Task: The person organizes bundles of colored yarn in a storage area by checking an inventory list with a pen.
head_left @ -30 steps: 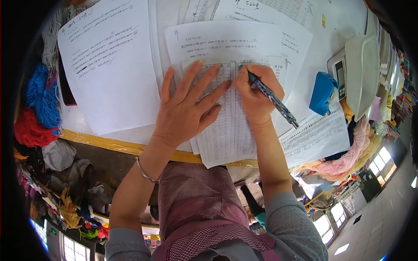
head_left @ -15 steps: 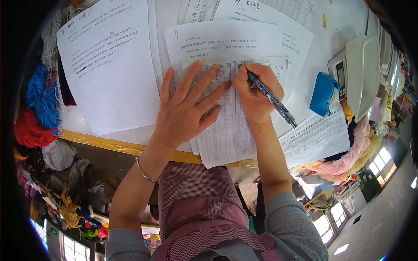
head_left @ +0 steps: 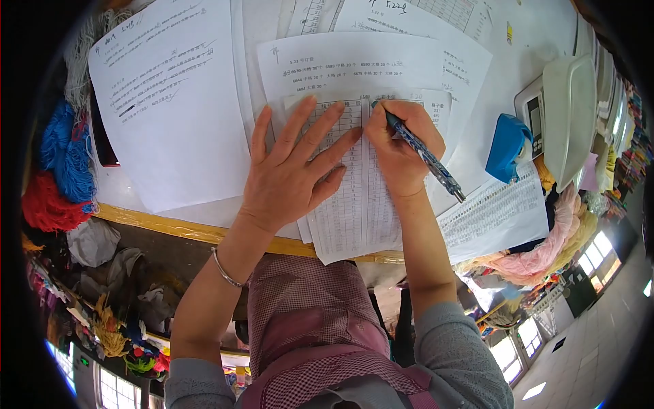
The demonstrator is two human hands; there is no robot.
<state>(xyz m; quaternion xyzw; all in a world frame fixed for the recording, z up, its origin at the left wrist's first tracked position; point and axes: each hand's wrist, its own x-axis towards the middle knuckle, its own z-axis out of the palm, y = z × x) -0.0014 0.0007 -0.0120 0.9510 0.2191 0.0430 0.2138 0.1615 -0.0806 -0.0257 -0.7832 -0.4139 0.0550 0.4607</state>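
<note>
1. I see the left hand (head_left: 289, 170) flat near frame centre, fingers spread apart.
2. Partly under it, mid-frame, the printed list (head_left: 347, 221) overlaps the yellow table edge (head_left: 163, 224).
3. Right of centre, I see the right hand (head_left: 405, 144), fingers clamped on a patterned pen (head_left: 429, 161).

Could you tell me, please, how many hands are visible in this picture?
2. The left hand lies spread, partly over the printed list; the right hand, beside it, holds a pen over the same list. Any others may be hidden.
</note>
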